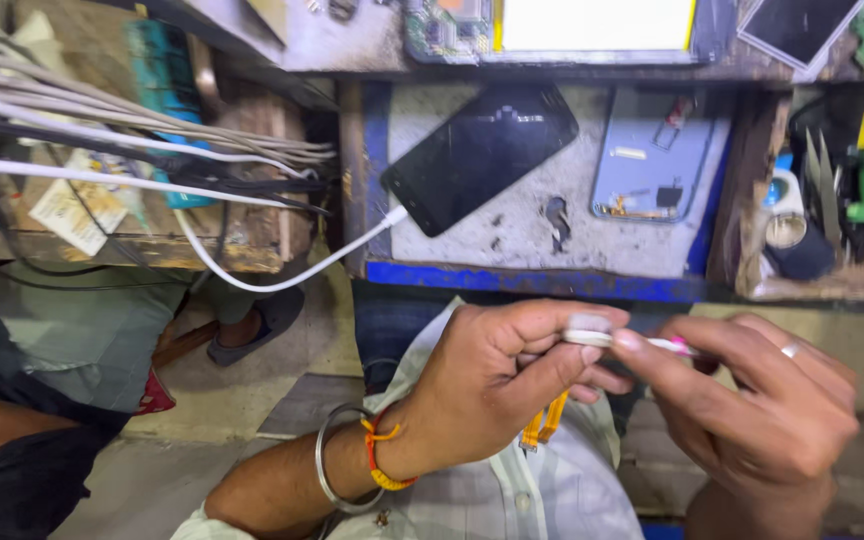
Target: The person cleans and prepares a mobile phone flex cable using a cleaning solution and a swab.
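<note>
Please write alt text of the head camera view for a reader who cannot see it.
Two bare hands, left hand and right hand, pinch a small white part together above the lap. Beyond them, a black phone on a white cable lies on a worn workbench.

1. A small flat white part (592, 328), thin and roughly rectangular, held level in the air in front of the bench's near edge, pinched between the fingers of both hands.
2. A slim pink-tipped tool (674, 346), lying level, its tip touching the white part's right end.
3. A short orange flex ribbon (544, 420) hanging down beneath the left hand.
</note>
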